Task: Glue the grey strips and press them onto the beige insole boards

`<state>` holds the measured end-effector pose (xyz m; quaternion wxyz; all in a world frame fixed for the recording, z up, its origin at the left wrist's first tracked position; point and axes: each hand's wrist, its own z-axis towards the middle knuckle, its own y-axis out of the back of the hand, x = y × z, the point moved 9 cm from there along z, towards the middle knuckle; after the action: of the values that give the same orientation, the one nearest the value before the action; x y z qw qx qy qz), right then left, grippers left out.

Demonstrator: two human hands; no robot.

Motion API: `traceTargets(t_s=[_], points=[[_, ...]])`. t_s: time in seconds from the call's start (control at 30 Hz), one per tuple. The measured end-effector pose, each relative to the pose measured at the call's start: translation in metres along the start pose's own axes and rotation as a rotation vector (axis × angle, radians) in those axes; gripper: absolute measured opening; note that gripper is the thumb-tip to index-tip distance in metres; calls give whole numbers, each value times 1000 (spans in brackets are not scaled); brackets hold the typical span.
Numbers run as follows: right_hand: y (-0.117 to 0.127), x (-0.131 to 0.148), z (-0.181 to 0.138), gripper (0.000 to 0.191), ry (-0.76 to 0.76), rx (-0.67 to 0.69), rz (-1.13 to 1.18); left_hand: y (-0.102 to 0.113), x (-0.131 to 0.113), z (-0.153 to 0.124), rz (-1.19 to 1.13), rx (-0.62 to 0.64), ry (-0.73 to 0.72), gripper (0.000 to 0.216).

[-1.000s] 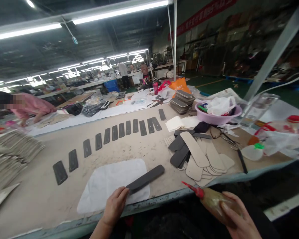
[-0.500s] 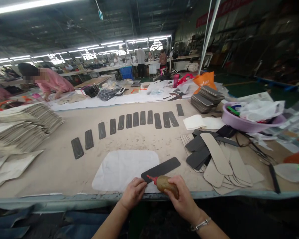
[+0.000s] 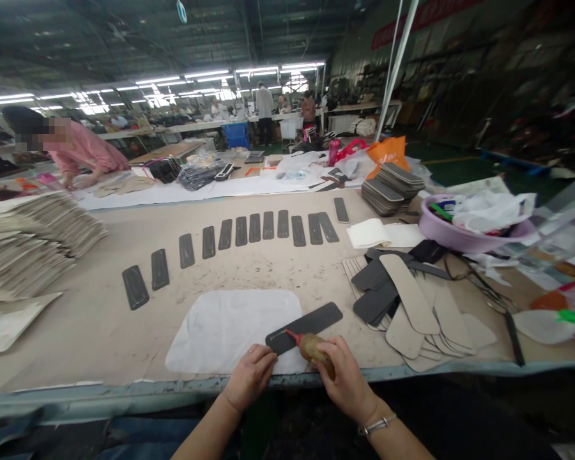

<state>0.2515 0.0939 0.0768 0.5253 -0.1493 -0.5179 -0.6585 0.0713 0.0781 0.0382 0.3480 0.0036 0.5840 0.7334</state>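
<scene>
A long dark grey strip (image 3: 311, 324) lies slanted across the near right corner of a white cloth (image 3: 230, 326) at the table's front edge. My left hand (image 3: 250, 375) is curled with its fingertips pressing on the strip's near end. My right hand (image 3: 345, 378) is wrapped round a brown squeeze bottle (image 3: 312, 348) whose red nozzle touches the strip near that end.
A row of several dark strips (image 3: 242, 235) runs across the beige table (image 3: 100, 326). Tan and grey cut pieces (image 3: 414, 306) pile at right, with a lilac basin (image 3: 464, 237) behind. Stacked tan sheets (image 3: 33, 239) sit left. A person in pink (image 3: 84, 150) bends over the far table.
My right hand has brought the bottle in from the lower right to the strip, and its nozzle now touches it. My left hand has stayed on the strip's near end.
</scene>
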Motion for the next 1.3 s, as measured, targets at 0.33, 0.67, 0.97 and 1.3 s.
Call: traceTargets(t_s=[0.33,0.67,0.97,1.3], points=[[78,-54,-12,22,-74,-279,-270,-2,1,1,10,3,-33,22],[72,-34,-10,28,-43,-302,-213,-1,1,0,17,2,-18,24],[-3,10,5,31,19,4,112,1,4,-2,5,-29,28,21],[-13,14,-8,29,-24,95,165,1,2,-1,-14,-37,8,20]])
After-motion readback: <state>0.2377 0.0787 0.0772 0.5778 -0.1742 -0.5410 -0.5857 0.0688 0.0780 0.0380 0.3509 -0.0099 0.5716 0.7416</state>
